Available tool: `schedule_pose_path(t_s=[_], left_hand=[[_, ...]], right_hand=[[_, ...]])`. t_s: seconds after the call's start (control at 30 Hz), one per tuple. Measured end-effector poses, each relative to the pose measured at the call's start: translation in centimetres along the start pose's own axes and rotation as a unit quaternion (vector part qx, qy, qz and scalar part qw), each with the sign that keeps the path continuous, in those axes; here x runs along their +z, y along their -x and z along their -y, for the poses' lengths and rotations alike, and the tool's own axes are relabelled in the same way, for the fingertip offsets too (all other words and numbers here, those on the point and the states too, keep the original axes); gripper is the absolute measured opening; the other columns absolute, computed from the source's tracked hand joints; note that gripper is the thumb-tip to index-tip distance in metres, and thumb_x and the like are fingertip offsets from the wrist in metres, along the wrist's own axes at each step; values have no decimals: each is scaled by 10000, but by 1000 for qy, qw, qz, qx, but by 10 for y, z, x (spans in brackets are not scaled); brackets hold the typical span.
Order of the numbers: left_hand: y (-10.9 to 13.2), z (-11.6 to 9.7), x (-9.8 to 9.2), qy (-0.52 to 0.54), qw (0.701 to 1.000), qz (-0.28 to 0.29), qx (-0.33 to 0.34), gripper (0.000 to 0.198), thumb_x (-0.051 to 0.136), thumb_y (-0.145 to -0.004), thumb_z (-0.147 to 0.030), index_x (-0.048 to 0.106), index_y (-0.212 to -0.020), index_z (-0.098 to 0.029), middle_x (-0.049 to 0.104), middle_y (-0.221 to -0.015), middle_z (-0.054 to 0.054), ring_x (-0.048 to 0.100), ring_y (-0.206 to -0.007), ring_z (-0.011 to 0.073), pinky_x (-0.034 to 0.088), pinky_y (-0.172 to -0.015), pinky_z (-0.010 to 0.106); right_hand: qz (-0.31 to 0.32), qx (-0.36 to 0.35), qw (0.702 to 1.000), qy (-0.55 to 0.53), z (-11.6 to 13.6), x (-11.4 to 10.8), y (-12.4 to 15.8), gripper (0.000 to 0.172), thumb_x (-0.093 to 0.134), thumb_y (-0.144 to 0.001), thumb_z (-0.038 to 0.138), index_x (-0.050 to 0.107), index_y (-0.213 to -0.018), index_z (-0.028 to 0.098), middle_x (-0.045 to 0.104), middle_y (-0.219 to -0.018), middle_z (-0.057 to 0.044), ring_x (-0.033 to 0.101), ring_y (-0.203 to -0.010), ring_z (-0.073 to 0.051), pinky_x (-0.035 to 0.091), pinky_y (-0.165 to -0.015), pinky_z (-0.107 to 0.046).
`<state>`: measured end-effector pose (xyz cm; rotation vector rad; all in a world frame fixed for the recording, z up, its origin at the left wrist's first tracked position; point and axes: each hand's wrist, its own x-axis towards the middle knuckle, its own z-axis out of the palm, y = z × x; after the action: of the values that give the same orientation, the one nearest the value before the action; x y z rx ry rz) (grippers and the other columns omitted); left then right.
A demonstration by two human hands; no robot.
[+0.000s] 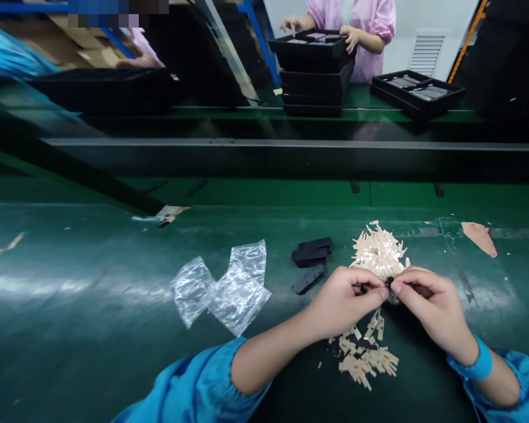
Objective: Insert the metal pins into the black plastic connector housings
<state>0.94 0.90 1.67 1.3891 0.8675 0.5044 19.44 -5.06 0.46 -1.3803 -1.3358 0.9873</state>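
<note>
My left hand (353, 298) and my right hand (429, 305) meet fingertip to fingertip over the table, both pinching a small black part (388, 282) whose kind I cannot make out. Just beyond my fingers lies a heap of small cream-coloured flat strips (377, 249). A second, looser pile of strips (368, 361) is spread nearer to me, below my hands. To the left of my left hand rest several black oblong blocks (312, 252), one of them set apart and slanted.
Crumpled clear plastic bags (231, 288) lie left of the blocks on the green table (114, 329). A tan scrap (479, 238) sits at the right. Across a raised ledge, a person in pink handles stacked black trays (315, 76); another black tray (417, 91) stands beside them.
</note>
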Motion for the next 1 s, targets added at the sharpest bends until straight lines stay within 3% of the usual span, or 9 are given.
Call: schedule_pose_path(t_s=[0.1, 0.33, 0.73, 0.87, 1.0], left_hand=[[1, 0, 0, -16, 1000, -8, 25, 177, 667, -833, -285, 750, -759, -147, 668, -725, 19, 521, -619, 106, 419, -581, 227], [4, -6, -5, -82, 994, 6, 67, 134, 641, -830, -221, 724, -751, -152, 645, -714, 1, 505, -599, 91, 400, -571, 221], [6, -7, -7, -132, 986, 27, 98, 134, 621, -841, -209, 715, -753, -175, 620, -714, -2, 525, -624, 105, 416, -592, 238], [5, -7, -7, -102, 993, 39, 41, 174, 651, -849, -293, 709, -746, -165, 583, -669, -10, 474, -583, 97, 359, -539, 236], [0, -6, -11, -23, 997, 56, -46, 388, 693, -859, -515, 696, -731, -148, 474, -563, -47, 356, -511, 76, 251, -478, 228]], right_hand=[[-17, 0, 1000, 18, 0, 0, 0, 126, 752, -859, 289, 788, -761, 220, 710, -732, -54, 561, -602, -174, 420, -522, -298], [-18, 80, 995, -61, 0, -1, -1, 142, 817, -781, 331, 768, -751, 200, 664, -679, -31, 532, -579, -152, 435, -517, -271], [-13, 100, 993, -62, 1, 0, -2, 122, 811, -750, 308, 759, -714, 204, 669, -652, -25, 535, -572, -157, 433, -512, -269], [-16, 102, 993, -65, 2, 1, -2, 123, 798, -747, 305, 750, -688, 209, 679, -659, -33, 541, -583, -165, 439, -518, -275], [-2, 112, 989, -96, 1, 1, -2, 124, 803, -750, 304, 755, -688, 209, 659, -645, -25, 514, -587, -156, 416, -518, -265]])
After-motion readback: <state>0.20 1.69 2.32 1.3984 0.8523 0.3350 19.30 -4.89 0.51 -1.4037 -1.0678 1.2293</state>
